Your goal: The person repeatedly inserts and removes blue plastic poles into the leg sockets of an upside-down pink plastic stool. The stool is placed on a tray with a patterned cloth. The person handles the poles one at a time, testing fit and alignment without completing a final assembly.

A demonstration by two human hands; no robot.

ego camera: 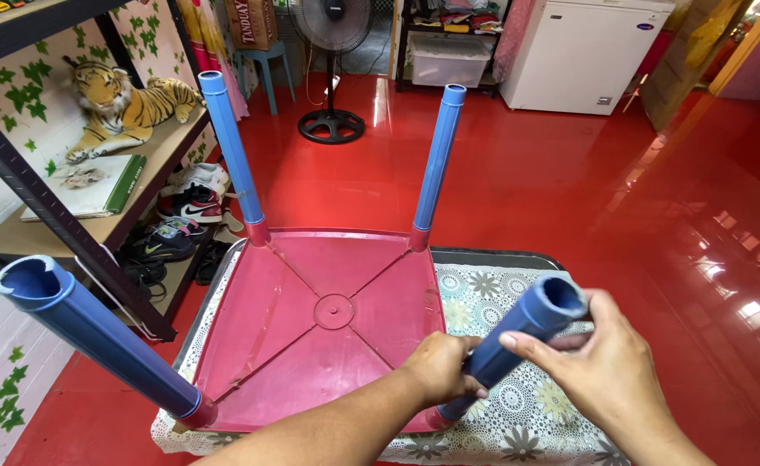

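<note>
A small red plastic table [319, 311] lies upside down on a cloth-covered table [518, 406]. Four blue tubular legs stick up from its corners. My left hand [438, 367] is wrapped around the lower part of the near right blue leg [525, 330], close to its socket. My right hand [602, 362] grips the same leg near its open top end. The near left leg [95, 332] points toward me. The far left leg [231, 147] and the far right leg [438, 164] stand upright.
A dark metal shelf [60, 224] on the left carries a plush tiger [125, 108], a book and shoes [186, 203] below. A standing fan [332, 69], a blue stool [263, 65] and a white chest freezer [583, 52] stand on the glossy red floor [621, 198].
</note>
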